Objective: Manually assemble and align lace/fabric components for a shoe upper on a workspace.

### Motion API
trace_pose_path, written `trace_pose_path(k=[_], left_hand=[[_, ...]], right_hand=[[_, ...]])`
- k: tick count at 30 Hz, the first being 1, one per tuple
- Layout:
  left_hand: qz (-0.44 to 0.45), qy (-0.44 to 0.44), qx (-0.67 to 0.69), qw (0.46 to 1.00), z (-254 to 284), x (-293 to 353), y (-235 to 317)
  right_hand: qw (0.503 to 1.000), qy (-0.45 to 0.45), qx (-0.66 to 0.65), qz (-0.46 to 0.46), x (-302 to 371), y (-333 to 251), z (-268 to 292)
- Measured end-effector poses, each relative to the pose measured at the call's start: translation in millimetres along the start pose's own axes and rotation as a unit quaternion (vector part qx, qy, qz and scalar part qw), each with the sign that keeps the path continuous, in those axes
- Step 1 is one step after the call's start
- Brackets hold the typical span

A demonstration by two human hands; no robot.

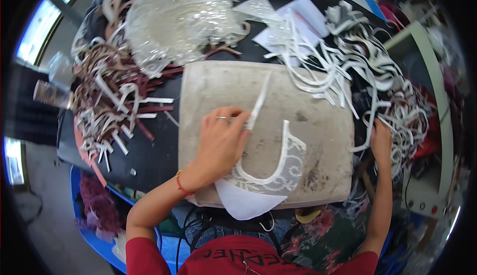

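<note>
A curved piece of patterned white lace [293, 168] with a white band along its inner edge lies on a stained beige padded board [323, 136]. A plain white fabric part [248, 203] hangs over the board's near edge. My left hand [221, 138] rests over the lace piece's left side, thumb and fingers pinched on a narrow white strip [261, 98] that stretches away across the board. The covered part of the lace is hidden. My right hand [381, 138] is at the board's right, fingers curled beside a heap of white strips [407, 126]; what they grip is unclear.
Brown and white strips [109, 91] lie heaped at the left. A shiny plastic-wrapped stack [179, 21] and white papers [298, 24] sit behind the board. More white strips [367, 51] are piled far right, near a pale metal frame [432, 71]. A blue bin [79, 195] stands lower left.
</note>
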State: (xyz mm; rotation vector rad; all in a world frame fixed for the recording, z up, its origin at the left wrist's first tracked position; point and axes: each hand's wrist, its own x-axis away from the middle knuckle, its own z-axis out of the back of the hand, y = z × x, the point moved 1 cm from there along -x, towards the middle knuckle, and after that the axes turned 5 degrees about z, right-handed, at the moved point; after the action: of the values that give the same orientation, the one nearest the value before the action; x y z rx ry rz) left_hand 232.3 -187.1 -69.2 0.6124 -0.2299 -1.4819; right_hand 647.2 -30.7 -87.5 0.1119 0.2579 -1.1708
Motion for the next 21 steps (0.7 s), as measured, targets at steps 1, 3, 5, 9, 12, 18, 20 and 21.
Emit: trace_pose_path(k=[1, 3, 5, 9, 12, 18, 20, 21], left_hand=[[-0.006, 0.009, 0.014, 1.0, 0, 2, -1], [-0.02, 0.018, -0.003, 1.0, -4, 7, -6], [-0.045, 0.023, -0.015, 0.999, -10, 6, -9], [-0.13, 0.057, -0.096, 0.985, -10, 7, -4], [-0.122, 0.025, -0.12, 0.985, -9, 6, -4], [-0.125, 0.019, -0.105, 0.986, -11, 12, -15], [-0.143, 0.041, -0.102, 0.984, -14, 9, -10], [-0.145, 0.037, -0.1, 0.984, -13, 9, -9]], right_hand=[[1.0, -0.008, -0.01, 0.004, 0, 3, 1], [0.998, -0.033, -0.029, 0.037, -4, 11, -1], [0.997, -0.047, -0.008, 0.053, -1, 25, 6], [0.988, -0.088, 0.12, 0.039, 7, 24, 56], [0.995, -0.099, 0.006, -0.007, 5, -84, 86], [0.937, -0.021, -0.238, 0.253, -23, -238, 40], [0.935, -0.022, -0.236, 0.263, -27, -253, 27], [0.933, -0.024, -0.221, 0.281, -31, -259, 20]])
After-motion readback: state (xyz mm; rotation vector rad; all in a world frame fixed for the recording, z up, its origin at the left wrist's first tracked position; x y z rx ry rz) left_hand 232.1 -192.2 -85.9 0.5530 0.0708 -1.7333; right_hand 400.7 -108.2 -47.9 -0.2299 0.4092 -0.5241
